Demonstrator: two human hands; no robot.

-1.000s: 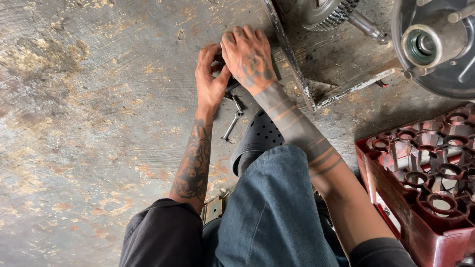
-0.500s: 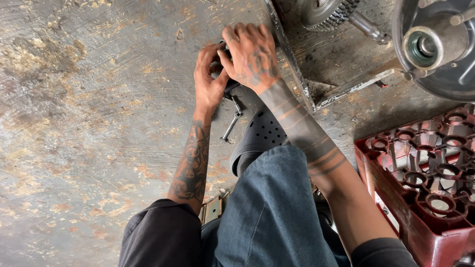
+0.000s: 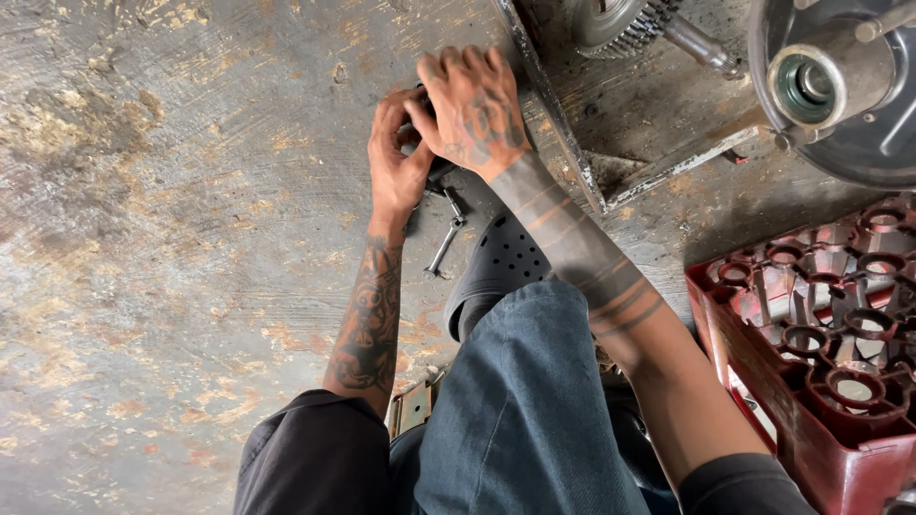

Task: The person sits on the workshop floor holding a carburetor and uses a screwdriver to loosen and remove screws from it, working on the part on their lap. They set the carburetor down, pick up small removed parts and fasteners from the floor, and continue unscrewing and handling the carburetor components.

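Both hands work together on a small dark metal part [image 3: 431, 174] held low over the stained grey concrete floor [image 3: 172, 248], just beside the corner of a rusty steel frame [image 3: 572, 176]. The left hand [image 3: 396, 162] cups the part from below and from the left, fingers curled around it. The right hand [image 3: 472, 110] lies over the top, fingers bent down and closed on the same part. Most of the part is hidden under the two hands; its exact shape cannot be told.

Change over the last second: the right hand has shifted slightly up and toward the frame, and its fingers have re-set over the part, while the left hand has kept its cupped position. The part itself has stayed in the same place. This reads as a turning or seating action by hand, with the left hand bracing.

A slim silver wrench [image 3: 446, 243] lies on the floor just below the hands, untouched, near a dark perforated clog [image 3: 501, 262]. A red plastic bottle crate [image 3: 821, 353] stands well apart on the right.
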